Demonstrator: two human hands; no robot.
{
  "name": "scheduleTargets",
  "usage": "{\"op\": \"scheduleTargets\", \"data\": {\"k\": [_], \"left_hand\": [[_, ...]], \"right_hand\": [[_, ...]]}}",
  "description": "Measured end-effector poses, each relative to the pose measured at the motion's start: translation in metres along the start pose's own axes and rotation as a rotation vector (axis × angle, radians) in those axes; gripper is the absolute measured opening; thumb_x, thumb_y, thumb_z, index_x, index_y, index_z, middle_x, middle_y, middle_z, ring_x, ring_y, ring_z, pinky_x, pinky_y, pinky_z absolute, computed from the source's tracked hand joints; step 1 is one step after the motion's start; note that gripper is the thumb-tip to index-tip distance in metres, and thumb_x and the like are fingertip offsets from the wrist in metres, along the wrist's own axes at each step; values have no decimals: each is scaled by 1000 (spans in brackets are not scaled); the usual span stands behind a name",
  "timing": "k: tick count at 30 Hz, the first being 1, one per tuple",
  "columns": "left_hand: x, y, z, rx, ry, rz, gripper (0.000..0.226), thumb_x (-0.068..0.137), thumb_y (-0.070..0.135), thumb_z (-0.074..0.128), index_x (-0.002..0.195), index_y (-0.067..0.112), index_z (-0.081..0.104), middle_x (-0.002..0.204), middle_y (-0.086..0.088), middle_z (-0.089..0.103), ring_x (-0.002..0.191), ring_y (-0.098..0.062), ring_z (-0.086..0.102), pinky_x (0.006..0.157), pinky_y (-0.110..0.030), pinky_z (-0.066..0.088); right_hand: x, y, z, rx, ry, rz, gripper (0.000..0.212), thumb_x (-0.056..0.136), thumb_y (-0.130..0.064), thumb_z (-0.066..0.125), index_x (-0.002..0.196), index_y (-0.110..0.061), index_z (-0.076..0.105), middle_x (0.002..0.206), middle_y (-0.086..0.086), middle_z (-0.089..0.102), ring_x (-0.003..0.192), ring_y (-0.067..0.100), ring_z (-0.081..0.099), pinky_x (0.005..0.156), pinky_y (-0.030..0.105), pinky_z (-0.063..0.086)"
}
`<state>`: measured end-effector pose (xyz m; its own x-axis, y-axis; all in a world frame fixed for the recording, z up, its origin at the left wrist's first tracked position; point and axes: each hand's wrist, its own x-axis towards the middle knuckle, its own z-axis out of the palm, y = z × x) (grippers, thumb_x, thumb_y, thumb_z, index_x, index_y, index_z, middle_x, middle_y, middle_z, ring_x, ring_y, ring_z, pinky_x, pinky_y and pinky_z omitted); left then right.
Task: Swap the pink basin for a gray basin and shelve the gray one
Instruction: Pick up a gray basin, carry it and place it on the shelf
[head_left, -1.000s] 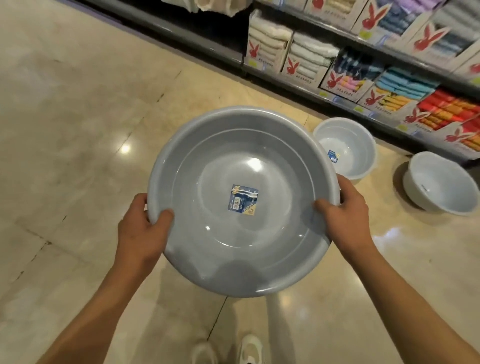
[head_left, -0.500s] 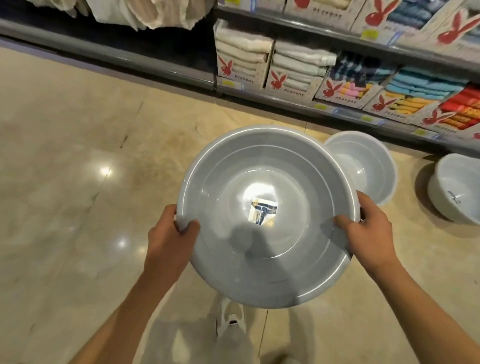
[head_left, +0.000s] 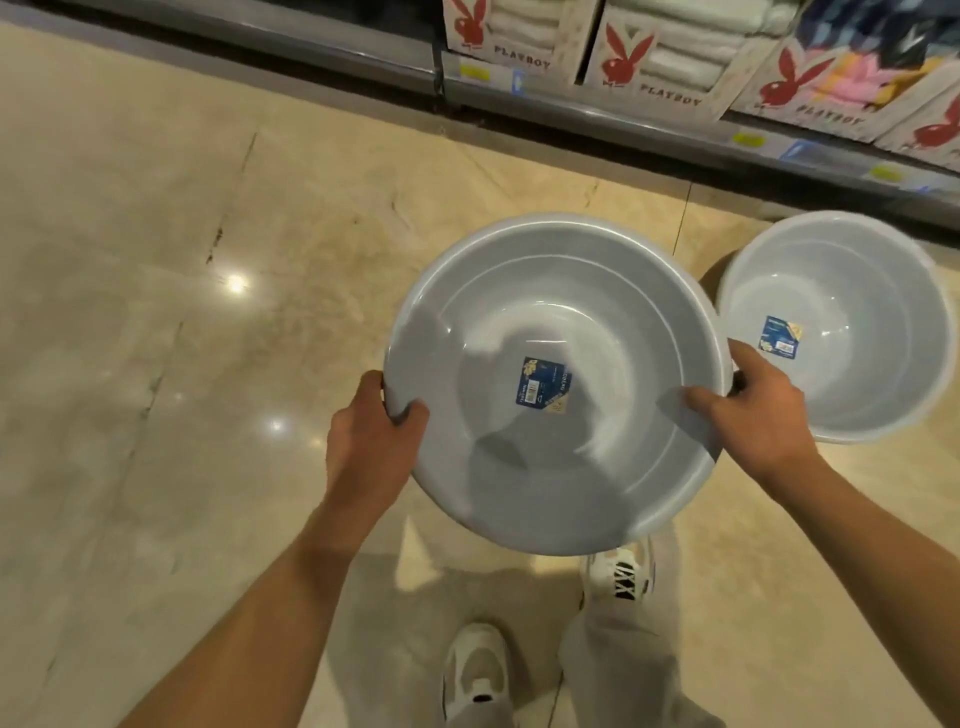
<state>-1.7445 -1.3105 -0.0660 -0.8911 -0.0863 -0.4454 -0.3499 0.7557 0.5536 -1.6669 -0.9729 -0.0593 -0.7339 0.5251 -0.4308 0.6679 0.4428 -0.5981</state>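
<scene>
Both hands, left hand (head_left: 371, 441) and right hand (head_left: 761, 415), clasp the gray basin (head_left: 556, 384) by its rim above glossy beige marble floor (head_left: 182, 312); towel boxes (head_left: 660, 52) line the bottom shelf (head_left: 597, 111).

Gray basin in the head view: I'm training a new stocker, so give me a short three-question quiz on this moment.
1. True or false: the gray basin is held by both the left hand and the right hand.
2. Where does the second basin stand? A) on the floor, to the right of the held one B) on the shelf among the towel boxes C) stacked inside the held one
3. Fill in: a blue ____ sits on the inside bottom of the held basin.

Key: 1 true; 2 A; 3 label.
</scene>
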Motion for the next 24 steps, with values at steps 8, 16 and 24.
{"op": "scheduleTargets", "data": {"k": [8,16,24], "left_hand": [[49,-32,65,102,15,-78,24,90,34,61,106,17,58,80,3,64,70,-23,60,56,-31,40],[69,-45,103,110,7,-130,24,94,32,62,108,13,55,76,1,58,64,-18,56,52,-25,37],[85,-52,122,4,2,-196,19,94,28,66,103,16,55,74,0,60,64,-11,57,50,-19,37]], "right_hand": [[65,39,46,-53,-72,-25,53,85,-20,72,136,-25,57,96,-4,65,73,3,58,79,38,51],[89,68,78,-191,-66,-31,51,82,-24,72,131,-21,60,78,-2,55,76,23,53,67,32,39],[105,80,93,-178,-158,95,51,85,-28,67,134,-27,53,99,8,62,81,20,57,67,34,42]]}}
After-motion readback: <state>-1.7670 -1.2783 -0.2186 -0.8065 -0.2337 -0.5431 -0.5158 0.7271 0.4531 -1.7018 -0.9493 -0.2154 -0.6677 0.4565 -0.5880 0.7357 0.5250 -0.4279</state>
